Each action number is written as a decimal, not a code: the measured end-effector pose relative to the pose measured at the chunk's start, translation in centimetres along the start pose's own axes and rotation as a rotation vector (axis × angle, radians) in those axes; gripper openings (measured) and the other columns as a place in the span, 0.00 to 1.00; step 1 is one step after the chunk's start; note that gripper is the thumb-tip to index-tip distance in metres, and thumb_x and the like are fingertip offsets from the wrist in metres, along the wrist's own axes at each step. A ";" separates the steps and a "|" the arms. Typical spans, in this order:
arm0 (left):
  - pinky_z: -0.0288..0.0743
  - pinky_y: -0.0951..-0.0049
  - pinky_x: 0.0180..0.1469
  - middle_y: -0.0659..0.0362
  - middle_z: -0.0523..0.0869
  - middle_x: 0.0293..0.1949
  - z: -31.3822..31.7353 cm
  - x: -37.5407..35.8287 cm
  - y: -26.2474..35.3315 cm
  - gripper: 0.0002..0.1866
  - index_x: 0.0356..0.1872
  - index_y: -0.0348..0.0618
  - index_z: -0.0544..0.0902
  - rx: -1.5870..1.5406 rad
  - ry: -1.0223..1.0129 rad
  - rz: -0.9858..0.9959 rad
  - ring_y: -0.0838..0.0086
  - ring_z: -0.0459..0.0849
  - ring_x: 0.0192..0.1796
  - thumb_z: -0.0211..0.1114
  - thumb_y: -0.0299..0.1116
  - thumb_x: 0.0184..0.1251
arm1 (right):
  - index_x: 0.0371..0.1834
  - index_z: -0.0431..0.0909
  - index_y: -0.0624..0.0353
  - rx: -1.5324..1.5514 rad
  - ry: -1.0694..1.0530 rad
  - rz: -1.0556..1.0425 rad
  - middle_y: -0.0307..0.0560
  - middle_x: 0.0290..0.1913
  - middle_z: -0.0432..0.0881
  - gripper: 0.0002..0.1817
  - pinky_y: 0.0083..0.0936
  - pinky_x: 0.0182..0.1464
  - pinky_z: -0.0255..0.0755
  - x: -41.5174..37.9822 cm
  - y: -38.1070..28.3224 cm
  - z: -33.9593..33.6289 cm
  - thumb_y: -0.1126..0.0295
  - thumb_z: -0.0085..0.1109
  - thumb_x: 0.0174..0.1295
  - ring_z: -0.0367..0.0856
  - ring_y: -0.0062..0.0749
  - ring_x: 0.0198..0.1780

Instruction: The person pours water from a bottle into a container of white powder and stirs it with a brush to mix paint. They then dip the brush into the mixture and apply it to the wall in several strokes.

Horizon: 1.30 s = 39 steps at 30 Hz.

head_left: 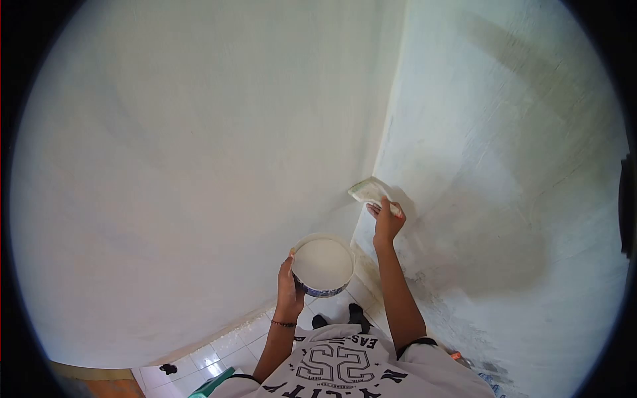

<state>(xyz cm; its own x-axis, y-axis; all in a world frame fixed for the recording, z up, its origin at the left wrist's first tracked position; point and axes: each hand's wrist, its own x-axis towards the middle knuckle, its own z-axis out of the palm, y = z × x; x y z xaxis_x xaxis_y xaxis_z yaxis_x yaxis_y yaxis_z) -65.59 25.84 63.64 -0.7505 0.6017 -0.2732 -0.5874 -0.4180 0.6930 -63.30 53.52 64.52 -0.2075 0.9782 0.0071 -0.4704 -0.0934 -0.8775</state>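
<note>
My right hand (389, 222) is closed around the handle of a wide, flat paintbrush (369, 190) coated in whitish paint. The brush head is at the corner where two walls meet, close against the left wall (219, 166). Lower down, my left hand (289, 285) grips the side of a round tub (322, 292) with a blue pattern on its outside. White paint (323, 263) shows inside it, and the tub is held about level. Part of the left hand's fingers is hidden by the tub.
The right wall (464, 166) has darker, damp-looking patches. White floor tiles (229, 343) lie below, with my dark-socked feet (358, 313) near the corner. A green object (211, 383) and a small black item (168, 369) are at lower left.
</note>
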 end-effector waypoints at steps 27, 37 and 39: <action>0.74 0.66 0.63 0.59 0.81 0.59 -19.8 -5.0 -12.8 0.25 0.67 0.41 0.75 0.044 0.004 -0.034 0.72 0.78 0.63 0.52 0.49 0.82 | 0.42 0.75 0.67 0.327 -0.181 -0.069 0.58 0.48 0.83 0.16 0.39 0.61 0.84 -12.2 4.6 -4.7 0.66 0.70 0.67 0.87 0.50 0.52; 0.75 0.65 0.62 0.61 0.80 0.56 -27.6 -17.3 -13.0 0.19 0.59 0.46 0.75 0.018 0.041 -0.010 0.73 0.78 0.61 0.52 0.49 0.84 | 0.35 0.79 0.68 -0.186 0.096 0.006 0.50 0.34 0.83 0.14 0.34 0.39 0.91 -18.2 28.9 -26.1 0.67 0.70 0.67 0.87 0.33 0.39; 0.75 0.65 0.62 0.61 0.80 0.55 -28.0 -20.7 -12.9 0.18 0.59 0.46 0.74 0.018 0.034 0.020 0.74 0.78 0.61 0.51 0.48 0.84 | 0.35 0.79 0.68 -0.421 0.165 0.038 0.48 0.33 0.82 0.15 0.34 0.38 0.91 -18.7 32.0 -28.1 0.66 0.71 0.65 0.86 0.31 0.35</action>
<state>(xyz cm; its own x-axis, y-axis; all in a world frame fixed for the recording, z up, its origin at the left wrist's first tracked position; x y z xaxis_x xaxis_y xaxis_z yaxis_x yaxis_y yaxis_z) -50.95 -0.26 41.68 -0.7724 0.5695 -0.2812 -0.5665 -0.4174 0.7105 -50.38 37.44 22.87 -0.0620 0.9952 -0.0754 -0.0679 -0.0796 -0.9945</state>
